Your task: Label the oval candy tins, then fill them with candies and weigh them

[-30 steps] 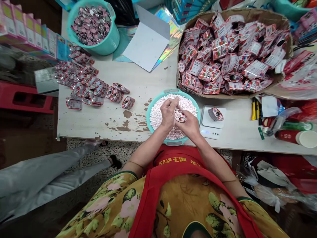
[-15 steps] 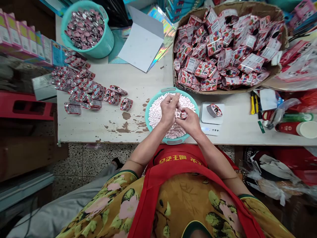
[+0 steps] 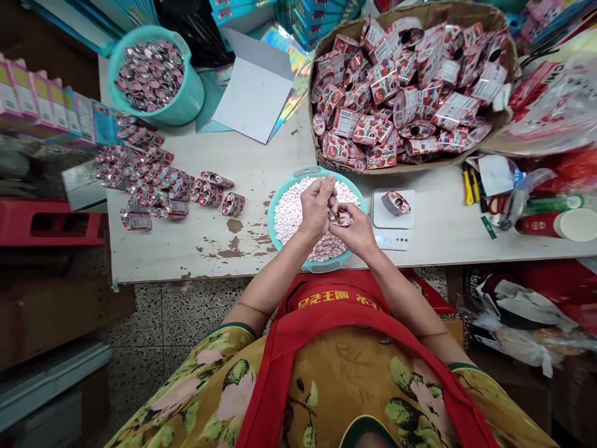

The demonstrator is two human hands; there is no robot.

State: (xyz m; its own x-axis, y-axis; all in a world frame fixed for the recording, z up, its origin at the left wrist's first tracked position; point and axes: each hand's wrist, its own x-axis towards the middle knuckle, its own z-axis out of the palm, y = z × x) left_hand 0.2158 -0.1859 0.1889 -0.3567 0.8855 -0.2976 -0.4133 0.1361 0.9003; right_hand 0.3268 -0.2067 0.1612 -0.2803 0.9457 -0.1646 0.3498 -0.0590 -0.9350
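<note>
My right hand (image 3: 357, 231) grips a small red strawberry-print tin (image 3: 342, 218) above a teal basin (image 3: 278, 197) full of small white and pink candies (image 3: 290, 214). My left hand (image 3: 317, 206) is bunched in a pinch right over the tin's opening; what its fingers hold is hidden. Both hands touch above the basin. Another such tin (image 3: 395, 203) rests on a small white scale (image 3: 393, 221) just right of the basin.
A cardboard box (image 3: 485, 18) heaped with tins stands at the back right. A teal bucket of lids (image 3: 153, 71) is back left, filled tins (image 3: 149, 180) lie in rows at left, a white card (image 3: 254, 90) at back. Tools and bottles (image 3: 550, 224) crowd the right edge.
The view has shifted, so everything sits slightly left. A person's grey-clad legs at lower left have gone from view. My hands stay together over the basin with the tin.
</note>
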